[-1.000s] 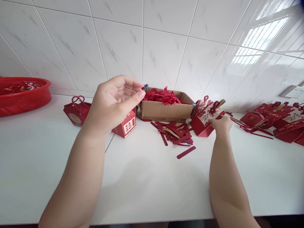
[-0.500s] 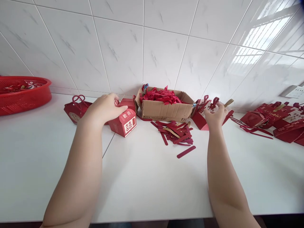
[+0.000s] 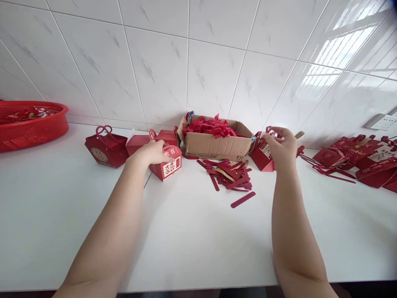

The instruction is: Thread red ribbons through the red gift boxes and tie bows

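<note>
"Boxes seem to be the business of both hands. Which one has the left hand (image 3: 151, 152)?"

"The red box with the white panel (image 3: 172, 167), on the worktop (image 3: 198, 244), nearer the back edge than the near one. The fingers reach over its top and the thumb lies toward the front, so the hand looks closed around it."

"And the right hand (image 3: 274, 134)?"

"Bent over the top of a second red box (image 3: 262, 157), just beside the right end of the cardboard carton (image 3: 217, 145). A gold strip (image 3: 299, 135) juts out past the knuckles. Whether thumb and fingers pinch a handle loop or only brush it cannot be told; the hand hides the contact."

"What step does that make it?"

"Gripping and positioning, probably, with both boxes apparently resting on the worktop."

"And what does the next move call for?"

"On the left, most likely a sure hold on two opposite faces, and care to stay clear of the heap of strips (image 3: 229, 176) in front of the carton. On the right, one loop singled out, since the handles crowd together near the worktop's back edge."
</note>
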Motion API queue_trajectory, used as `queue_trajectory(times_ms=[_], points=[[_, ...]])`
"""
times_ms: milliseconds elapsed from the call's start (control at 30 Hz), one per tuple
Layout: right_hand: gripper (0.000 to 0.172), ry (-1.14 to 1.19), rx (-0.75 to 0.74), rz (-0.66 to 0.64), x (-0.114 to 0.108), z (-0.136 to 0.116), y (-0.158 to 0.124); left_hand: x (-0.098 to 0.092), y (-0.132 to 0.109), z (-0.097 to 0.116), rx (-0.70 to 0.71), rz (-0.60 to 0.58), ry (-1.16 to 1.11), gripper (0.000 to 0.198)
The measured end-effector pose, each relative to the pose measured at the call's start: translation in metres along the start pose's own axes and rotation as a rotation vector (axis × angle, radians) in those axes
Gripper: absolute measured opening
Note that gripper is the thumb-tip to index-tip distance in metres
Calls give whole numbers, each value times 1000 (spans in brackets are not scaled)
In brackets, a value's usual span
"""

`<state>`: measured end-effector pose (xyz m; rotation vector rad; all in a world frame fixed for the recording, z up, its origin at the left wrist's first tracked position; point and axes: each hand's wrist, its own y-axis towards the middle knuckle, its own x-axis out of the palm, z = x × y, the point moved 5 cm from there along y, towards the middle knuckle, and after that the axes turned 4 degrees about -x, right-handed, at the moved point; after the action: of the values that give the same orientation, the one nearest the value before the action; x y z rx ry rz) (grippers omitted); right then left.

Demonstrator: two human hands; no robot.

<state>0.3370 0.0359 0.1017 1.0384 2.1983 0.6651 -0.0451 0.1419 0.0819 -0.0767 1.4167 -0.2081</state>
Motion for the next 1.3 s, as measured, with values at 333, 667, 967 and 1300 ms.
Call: queue_trajectory(times_ms=[333,667,967,1300], points=[[41,-178,-484,-557,109,-47,-56,22,-32,64,522,-277,-41,90],[48,-102,-555,-479,113,-58,-58,23,-46,76,527,-321,6,91],[31,218,-515,-271,60,-89,-43,25,-44,77,533,-316,-14,89],[31,207,-353,-323,63,-80,-39,25,-45,77,537,-315,-5,91]])
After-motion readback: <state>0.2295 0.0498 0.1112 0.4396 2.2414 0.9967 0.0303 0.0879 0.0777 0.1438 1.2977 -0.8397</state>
